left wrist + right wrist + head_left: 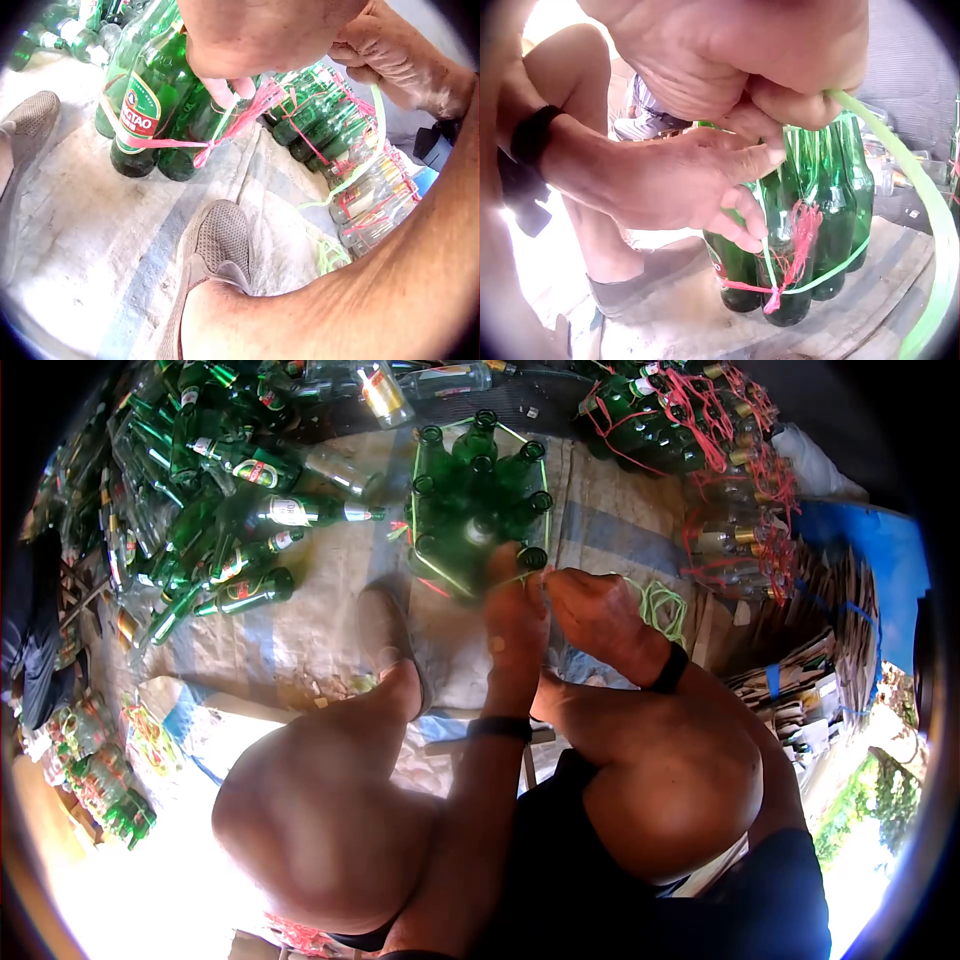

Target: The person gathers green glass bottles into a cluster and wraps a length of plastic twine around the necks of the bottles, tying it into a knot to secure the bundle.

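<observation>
A bundle of several upright green glass bottles (432, 510) stands on the sheet in front of me. Pale green twine (832, 277) and red string (176, 142) run round it, knotted together low on one bottle. My left hand (518, 620) is at the bundle's near right corner, its thumb and fingers pinching the green twine beside a bottle. Right beside it, my right hand (605, 615) has its fingers curled round the same twine, whose loose tail (930, 225) hangs from the fist. One bottle shows a red and white label (139, 112).
Loose bottles (250, 470) lie heaped at the left. Bundles tied with red string (735, 540) stand at the right, near stacked flattened cardboard (800, 670). A coil of green twine (660, 608) lies near my right hand. My shoes (221, 240) flank the work.
</observation>
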